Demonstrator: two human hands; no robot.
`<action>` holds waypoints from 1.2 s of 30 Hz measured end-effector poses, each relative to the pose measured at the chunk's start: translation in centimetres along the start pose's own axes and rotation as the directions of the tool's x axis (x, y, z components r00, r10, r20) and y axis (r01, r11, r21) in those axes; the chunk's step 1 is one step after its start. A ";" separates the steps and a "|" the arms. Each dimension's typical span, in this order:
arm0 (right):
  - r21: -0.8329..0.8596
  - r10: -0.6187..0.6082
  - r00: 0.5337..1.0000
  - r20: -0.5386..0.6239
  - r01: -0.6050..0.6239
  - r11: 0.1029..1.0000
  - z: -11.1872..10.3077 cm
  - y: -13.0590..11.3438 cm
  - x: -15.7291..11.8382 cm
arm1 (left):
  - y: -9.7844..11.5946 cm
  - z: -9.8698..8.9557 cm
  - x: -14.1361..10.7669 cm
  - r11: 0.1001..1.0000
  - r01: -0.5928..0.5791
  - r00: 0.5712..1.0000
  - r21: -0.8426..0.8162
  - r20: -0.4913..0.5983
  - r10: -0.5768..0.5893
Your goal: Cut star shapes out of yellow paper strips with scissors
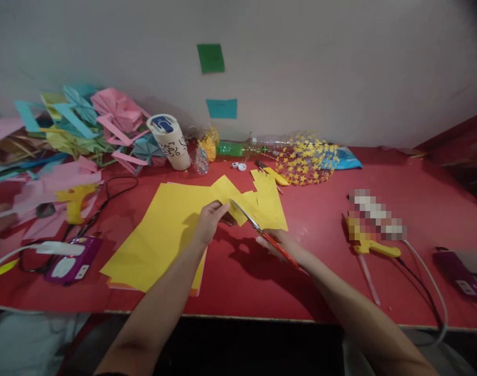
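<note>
My left hand pinches a small piece of yellow paper between thumb and fingers, above the red table. In my right hand are scissors with red handles; their blades point up and left, with the tip at the held paper. Several cut yellow pieces lie just behind the scissors. Left of my hands rests a stack of large yellow sheets, with pink and orange edges showing beneath it.
Folded paper shapes, a white cup and a green bottle stand along the wall. Yellow glue guns lie left and right, with cords and a purple power strip. Someone's hand shows at the far left.
</note>
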State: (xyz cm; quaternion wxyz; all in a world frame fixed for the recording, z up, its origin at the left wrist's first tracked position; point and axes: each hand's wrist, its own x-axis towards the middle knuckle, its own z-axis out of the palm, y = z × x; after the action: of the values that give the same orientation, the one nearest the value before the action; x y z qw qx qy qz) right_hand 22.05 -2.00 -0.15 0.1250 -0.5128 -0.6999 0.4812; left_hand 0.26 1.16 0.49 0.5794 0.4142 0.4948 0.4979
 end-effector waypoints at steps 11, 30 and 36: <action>0.041 0.045 0.999 0.014 -0.046 0.998 0.5 0.3 0.2 | -0.3 0.3 0.1 1.000 0.011 0.999 -0.001 -0.048 -0.011; 0.032 0.033 0.999 0.015 -0.034 0.999 0.8 0.9 0.4 | -0.6 0.4 0.0 0.998 0.058 0.998 -0.036 0.013 -0.057; 0.018 0.074 0.997 0.007 -0.074 0.997 0.9 0.9 0.5 | -0.6 0.1 0.1 0.998 0.056 0.998 -0.032 0.019 -0.055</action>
State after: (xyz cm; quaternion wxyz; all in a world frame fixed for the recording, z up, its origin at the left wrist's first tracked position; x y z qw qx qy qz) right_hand 21.72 -2.03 -1.49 0.1095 -0.5356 -0.6763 0.4938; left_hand 0.49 1.13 -0.05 0.6041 0.3953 0.4928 0.4859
